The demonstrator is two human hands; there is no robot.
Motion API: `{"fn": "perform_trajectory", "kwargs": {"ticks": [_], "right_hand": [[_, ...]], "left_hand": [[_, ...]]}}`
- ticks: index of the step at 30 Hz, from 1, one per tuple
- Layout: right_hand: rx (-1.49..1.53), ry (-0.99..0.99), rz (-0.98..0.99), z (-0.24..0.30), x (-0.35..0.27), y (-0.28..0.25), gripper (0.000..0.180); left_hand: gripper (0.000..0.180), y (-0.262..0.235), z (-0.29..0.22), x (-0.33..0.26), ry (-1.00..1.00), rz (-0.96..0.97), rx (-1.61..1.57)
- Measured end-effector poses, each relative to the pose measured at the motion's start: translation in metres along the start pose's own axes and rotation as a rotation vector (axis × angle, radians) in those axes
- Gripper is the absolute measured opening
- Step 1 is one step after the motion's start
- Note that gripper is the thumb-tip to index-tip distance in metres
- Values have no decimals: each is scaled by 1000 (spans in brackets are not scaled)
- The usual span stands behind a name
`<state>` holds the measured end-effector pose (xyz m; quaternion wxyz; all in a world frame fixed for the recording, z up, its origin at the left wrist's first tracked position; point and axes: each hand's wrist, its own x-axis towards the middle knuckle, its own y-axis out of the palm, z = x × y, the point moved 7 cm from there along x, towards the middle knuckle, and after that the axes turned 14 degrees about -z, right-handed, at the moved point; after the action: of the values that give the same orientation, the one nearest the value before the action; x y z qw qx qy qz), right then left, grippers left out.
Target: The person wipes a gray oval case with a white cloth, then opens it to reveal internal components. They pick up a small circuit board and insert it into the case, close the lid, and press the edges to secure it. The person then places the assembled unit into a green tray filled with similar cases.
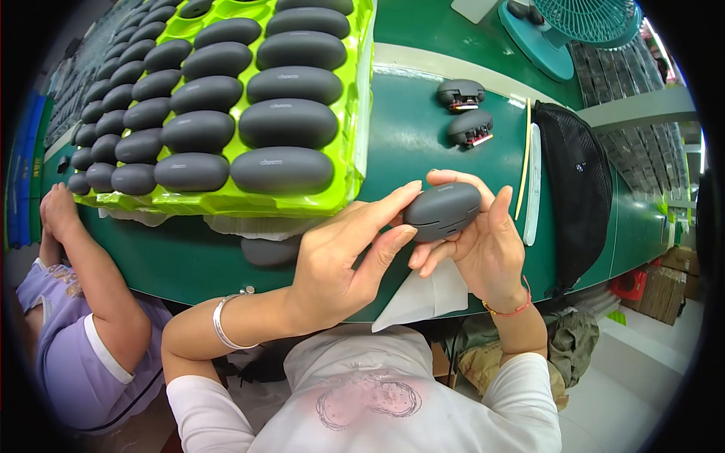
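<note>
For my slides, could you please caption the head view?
Both hands, left hand and right hand, hold a grey oval case beside a green tray of matching cases.

Dark grey oval case (442,211), seemingly closed

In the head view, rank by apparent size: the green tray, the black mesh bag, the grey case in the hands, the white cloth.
1. green tray
2. black mesh bag
3. and 4. white cloth and grey case: look alike; the cloth is partly hidden, so unranked.

Past my work sit a green tray (226,202) of grey cases, a teal fan (574,30), a black mesh bag (578,189) (right side) and two opened cases (464,109).
</note>
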<state>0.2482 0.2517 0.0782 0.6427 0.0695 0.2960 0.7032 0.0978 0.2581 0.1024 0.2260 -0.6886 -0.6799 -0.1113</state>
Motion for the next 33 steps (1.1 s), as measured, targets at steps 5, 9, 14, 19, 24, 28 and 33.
{"fn": "perform_trajectory", "kwargs": {"ticks": [5,9,14,19,24,28,33], "right_hand": [[-53,-22,23,1,2,-1,58],[-145,-59,-95,6,-2,8,49],[-224,-231,-187,0,-5,11,49],[-150,-223,-146,1,-7,8,46],[-234,-266,-146,-1,-9,5,44],[-258,-259,-158,0,-7,7,49],[-254,-266,-142,3,-10,18,58]], "left_hand": [[36,2,0,4,-29,43,-15],[44,-6,-2,2,-9,56,-88],[54,-13,-3,-5,129,-27,54],[55,-10,-5,-10,118,-30,22],[62,-7,-13,-9,234,-72,68],[60,-8,-11,-6,159,-61,14],[60,-17,-13,-4,124,-51,-60]]}}
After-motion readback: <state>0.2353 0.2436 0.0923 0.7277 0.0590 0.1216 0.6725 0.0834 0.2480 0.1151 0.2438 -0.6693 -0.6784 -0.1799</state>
